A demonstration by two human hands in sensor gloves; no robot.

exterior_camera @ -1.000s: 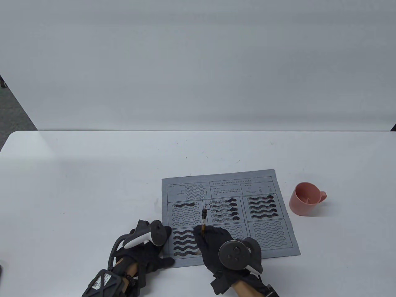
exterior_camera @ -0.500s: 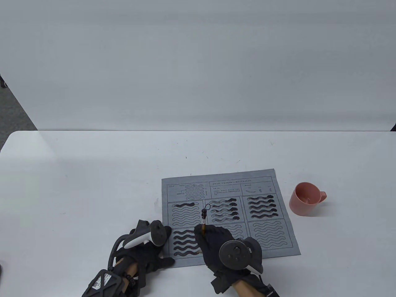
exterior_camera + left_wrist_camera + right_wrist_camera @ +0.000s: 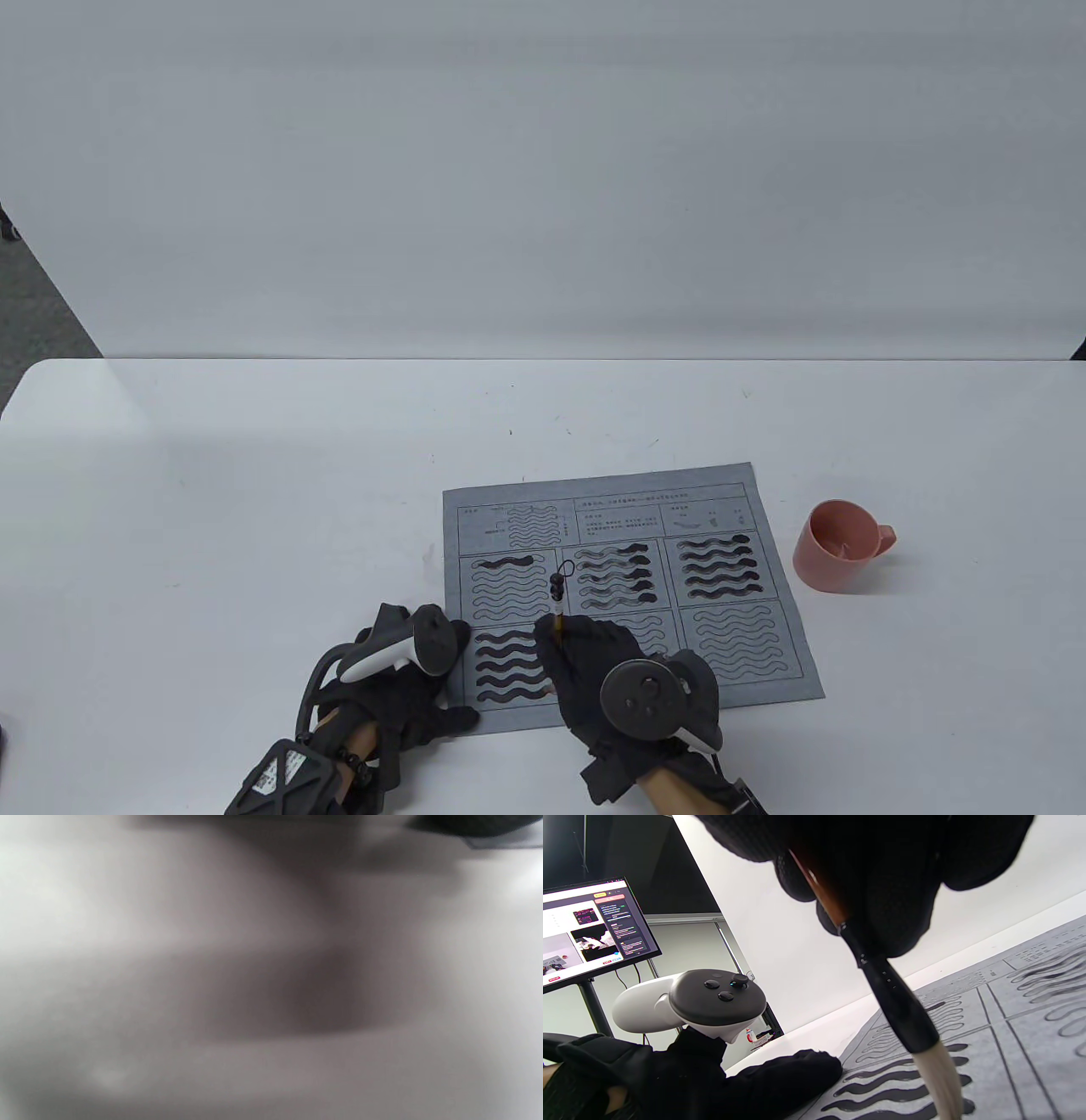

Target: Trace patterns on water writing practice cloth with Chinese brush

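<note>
A grey practice cloth (image 3: 764, 509) printed with boxes of wavy lines lies on the white table; several waves are dark and wet. My right hand (image 3: 585, 658) grips a Chinese brush (image 3: 557, 607) upright over the cloth's lower left box. In the right wrist view the brush (image 3: 895, 1001) hangs from my curled fingers (image 3: 908, 899), its white tuft touching the lowest dark wave on the cloth (image 3: 1031, 1018). My left hand (image 3: 433, 679) lies flat on the cloth's lower left corner, and in the right wrist view this left hand (image 3: 780, 1077) rests with fingers straight on the cloth edge. The left wrist view is a grey blur.
A pink cup (image 3: 836, 545) stands on the table right of the cloth. A white wall panel rises behind the table's far edge. In the right wrist view a lit monitor (image 3: 594, 929) stands on a stand off the table's left side.
The brush top has drifted slightly up and to the right with my right hand as the stroke runs along the lowest wave. The left hand has not moved.
</note>
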